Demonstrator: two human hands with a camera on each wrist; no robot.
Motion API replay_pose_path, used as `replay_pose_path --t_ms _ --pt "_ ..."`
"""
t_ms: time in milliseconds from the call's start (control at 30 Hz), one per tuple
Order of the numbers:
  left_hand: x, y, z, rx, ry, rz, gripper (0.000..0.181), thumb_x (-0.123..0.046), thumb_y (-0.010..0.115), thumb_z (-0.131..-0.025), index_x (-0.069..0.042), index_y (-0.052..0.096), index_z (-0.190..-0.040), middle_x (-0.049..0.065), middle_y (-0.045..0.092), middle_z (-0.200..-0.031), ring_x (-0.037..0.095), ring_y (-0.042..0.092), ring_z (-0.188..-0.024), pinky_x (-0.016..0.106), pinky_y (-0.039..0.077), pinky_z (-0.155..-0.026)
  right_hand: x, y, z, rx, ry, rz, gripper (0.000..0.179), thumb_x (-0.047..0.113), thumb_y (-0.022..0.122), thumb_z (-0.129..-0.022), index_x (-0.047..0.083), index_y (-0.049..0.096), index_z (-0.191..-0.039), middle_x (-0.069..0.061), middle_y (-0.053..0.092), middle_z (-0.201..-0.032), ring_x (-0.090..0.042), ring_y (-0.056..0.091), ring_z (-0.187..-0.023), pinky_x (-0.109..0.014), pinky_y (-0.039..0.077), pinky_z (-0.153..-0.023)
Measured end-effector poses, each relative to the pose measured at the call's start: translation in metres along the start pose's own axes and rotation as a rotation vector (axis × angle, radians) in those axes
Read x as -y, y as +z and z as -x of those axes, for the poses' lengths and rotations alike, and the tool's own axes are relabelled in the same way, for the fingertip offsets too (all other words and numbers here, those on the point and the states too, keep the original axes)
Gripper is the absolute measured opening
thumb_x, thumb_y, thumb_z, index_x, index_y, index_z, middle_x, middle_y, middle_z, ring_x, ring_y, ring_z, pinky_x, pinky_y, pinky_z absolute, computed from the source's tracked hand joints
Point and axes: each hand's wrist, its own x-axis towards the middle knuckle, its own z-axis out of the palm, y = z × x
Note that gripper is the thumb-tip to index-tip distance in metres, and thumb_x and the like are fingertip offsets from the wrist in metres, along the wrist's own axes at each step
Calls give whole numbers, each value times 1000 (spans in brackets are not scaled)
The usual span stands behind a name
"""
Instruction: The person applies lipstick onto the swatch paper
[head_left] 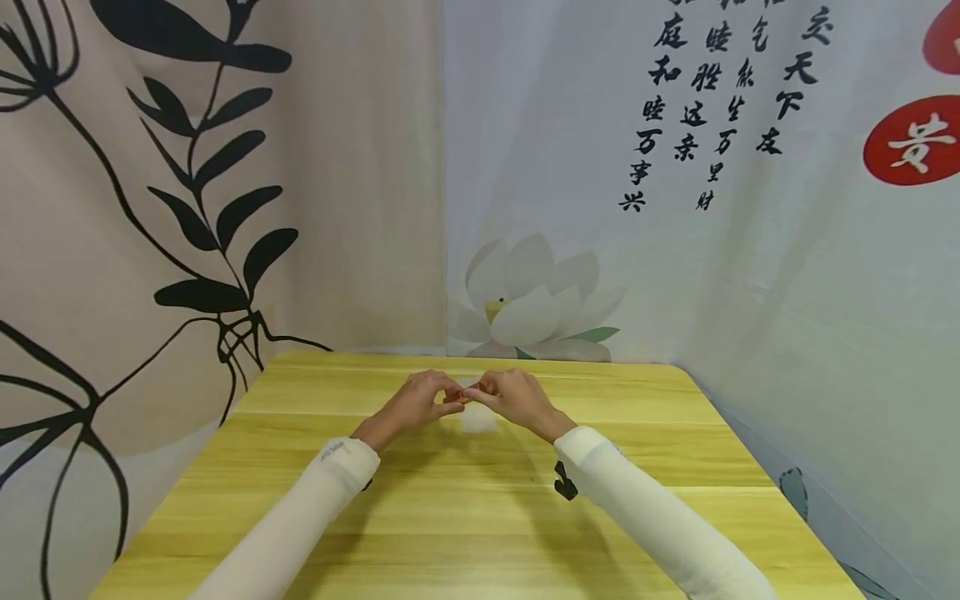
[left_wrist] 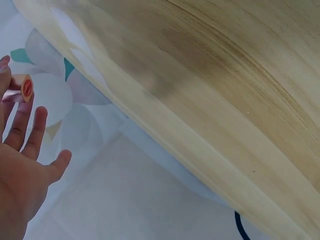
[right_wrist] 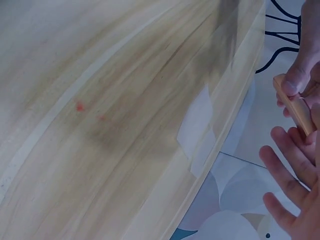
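Hands reach forward from pale sleeves (head_left: pixel 303 521), each with a bit of something dark (head_left: pixel 566 482) under the cuff, across a table (head_left: pixel 442 533) of yellowish striped wood. Farther out, near the table's far side, the left hand (head_left: pixel 415 406) and the right hand (head_left: pixel 525 398) come together, fingertips almost meeting. Between them, lifted clear of the tabletop, is a small wooden piece (left_wrist: pixel 19 81), with a round red mark (left_wrist: pixel 28 89) on its end. Left thumb and fingers pinch one end, the thumb pressed along its flat side; right fingers pinch the opposite end, partly cut off by the edge of the right wrist view. The other fingers of both hands spread loosely away from it. Under and just beyond the hands, thin white patches (head_left: pixel 478 418) lie on the wood, well below the piece and not touching it. Past the table's far edge hangs a cloth backdrop (head_left: pixel 367 208), printed with black leafy stems (head_left: pixel 251 204) toward the left, a pale lotus (head_left: pixel 543 292) straight behind the hands, and columns of black brush characters (head_left: pixel 705 117) higher on the right.
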Motion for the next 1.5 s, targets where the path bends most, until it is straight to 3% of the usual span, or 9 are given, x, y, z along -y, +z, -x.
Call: replay_pose_path --t_ms 233,533,833,1067,1267,1500 --pt "0 2 1 -2 -3 -6 10 -28 82 -91 -21 78 -97 -13 68 -84 11 62 -80 34 49 -74 1 0 1 8 -4 -8 31 46 64 -102 19 79 -107 4 78 -91 -3 39 -43 -22 39 -45" --pt "0 3 3 -8 11 2 12 -26 82 -91 -21 79 -102 -13 68 -84 8 58 -78 33 48 -73 2 1 2 15 -19 -12 29 45 65 -102 19 78 -105 5 78 -91 -2 43 -44 -20 39 -46" --pt "-4 3 6 -11 19 22 13 -23 82 -92 -18 79 -103 -7 71 -88 14 63 -81 38 50 -76 1 1 5 12 -60 -18 27 41 64 -103 18 78 -105 3 78 -90 -2 44 -44 -20 40 -47" --pt "-4 1 5 -3 14 37 7 -21 80 -93 -16 77 -98 -6 72 -89 19 66 -82 39 51 -75 1 -3 6 28 -72 5 26 39 68 -101 17 76 -114 3 78 -95 1 58 -59 -19 41 -50" --pt "-4 2 5 3 11 36 7 -22 80 -94 -17 77 -98 -7 72 -89 17 67 -83 40 52 -78 0 -4 7 33 -88 -4 27 37 68 -101 16 75 -117 2 77 -95 -1 58 -60 -20 37 -49" --pt "-3 5 6 -5 20 69 7 -23 79 -94 -16 78 -97 -9 70 -89 11 64 -83 35 52 -75 -1 -4 8 20 -103 -22 28 35 69 -101 14 73 -120 1 77 -97 -8 69 -75 -22 50 -60"
